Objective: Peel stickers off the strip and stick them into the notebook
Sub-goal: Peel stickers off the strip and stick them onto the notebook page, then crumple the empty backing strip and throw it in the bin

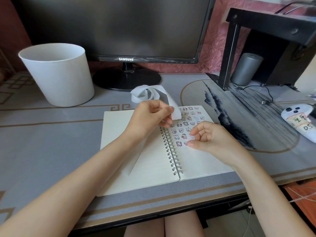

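The grey patterned desk (pixel 51 134) carries a dark monitor (pixel 119 26) at the back and a white bin (pixel 58 74) to its left. In front of them lies the spiral notebook (pixel 145 168), open flat with its 2 pages showing: the left page is bare, and the upper part of the right page is covered in rows of small cartoon stickers (pixel 186 124).

The strip (pixel 171 101) of white backing rises from the left hand (pixel 150 117), curls into a loose loop toward the monitor's foot and hangs back down over the top of the spiral. The length in view looks blank. The left hand grips it, thumb and forefinger pinched on the paper just above the binding.

The right hand (pixel 210 139) sits over the right page with its fingers loosely curled, thumb and forefinger tips apart and nothing visibly pinched between them. The thumb tip is at the page just beside the lowest sticker row; whether 1 sticker lies under it I cannot tell.

I judge this to be the placing step, a sticker being pressed down or just set at the end of the lowest row. Next, the right hand needs to reach to the strip, lift the edge of a fresh sticker with a fingertip while the left keeps the backing taut, and set it beside the last one without overlap.
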